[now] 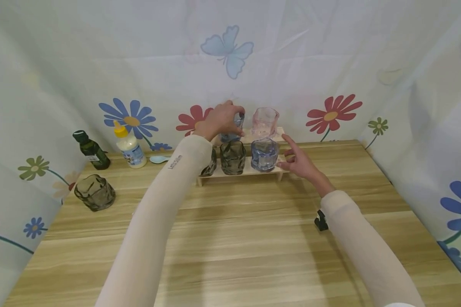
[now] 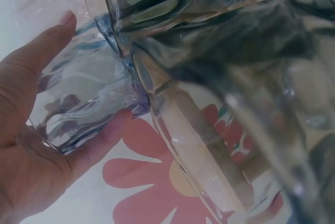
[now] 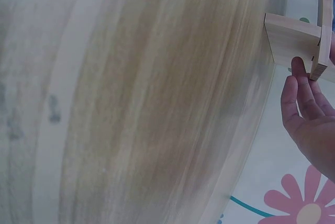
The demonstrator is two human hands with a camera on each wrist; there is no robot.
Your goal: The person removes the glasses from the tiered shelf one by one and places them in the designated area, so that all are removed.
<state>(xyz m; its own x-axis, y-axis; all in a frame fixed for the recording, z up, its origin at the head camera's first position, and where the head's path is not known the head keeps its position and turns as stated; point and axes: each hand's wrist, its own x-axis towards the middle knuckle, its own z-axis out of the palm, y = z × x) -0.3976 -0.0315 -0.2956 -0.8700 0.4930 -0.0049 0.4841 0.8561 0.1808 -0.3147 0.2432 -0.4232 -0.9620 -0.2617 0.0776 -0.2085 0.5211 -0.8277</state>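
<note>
Here, left grip (image 1: 223,118) holds blue glass (image 1: 230,137); right grip (image 1: 299,162), uncurled, touches edge of shelf (image 1: 248,170).

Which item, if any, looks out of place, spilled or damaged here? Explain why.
The smoky glass at the left looks slightly odd: it stands alone on the table, while several similar glasses share the wooden stand. No spill or damage shows.

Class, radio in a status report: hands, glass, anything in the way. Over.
Left hand gripping rear blue glass. Right hand at right end of wooden stand. Possible obstacle: middle dark glass, front row.
</note>
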